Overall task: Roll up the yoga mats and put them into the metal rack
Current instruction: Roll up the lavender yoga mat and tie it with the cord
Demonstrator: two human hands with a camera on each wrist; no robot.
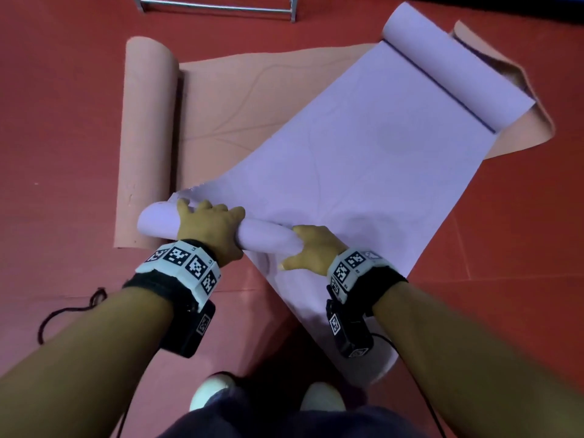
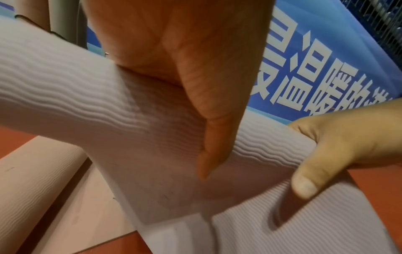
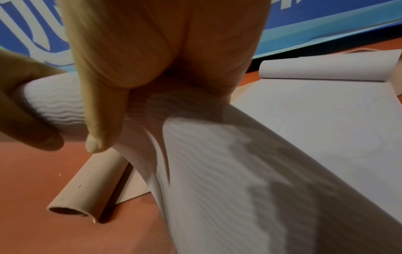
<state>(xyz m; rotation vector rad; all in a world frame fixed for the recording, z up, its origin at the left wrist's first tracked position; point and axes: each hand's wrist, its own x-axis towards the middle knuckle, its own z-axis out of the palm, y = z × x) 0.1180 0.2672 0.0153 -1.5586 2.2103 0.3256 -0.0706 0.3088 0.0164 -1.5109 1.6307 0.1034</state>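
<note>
Both hands, left hand (image 1: 207, 227) and right hand (image 1: 311, 249), apparently curl around the lilac mat (image 1: 363, 153)'s rolled end between them.

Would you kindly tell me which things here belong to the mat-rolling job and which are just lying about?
For the job: purple mat, held by left hand and right hand; pink mat; metal rack.
Lying about: black cord, blue banner.

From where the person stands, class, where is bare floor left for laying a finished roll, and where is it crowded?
Bare red floor lies left of the pink mat, up to the metal rack. More shows right of the purple mat, and a strip by the left forearm. The middle is crowded: the purple mat lies across the pink one, and the left hand and right hand grip its near roll.
</note>
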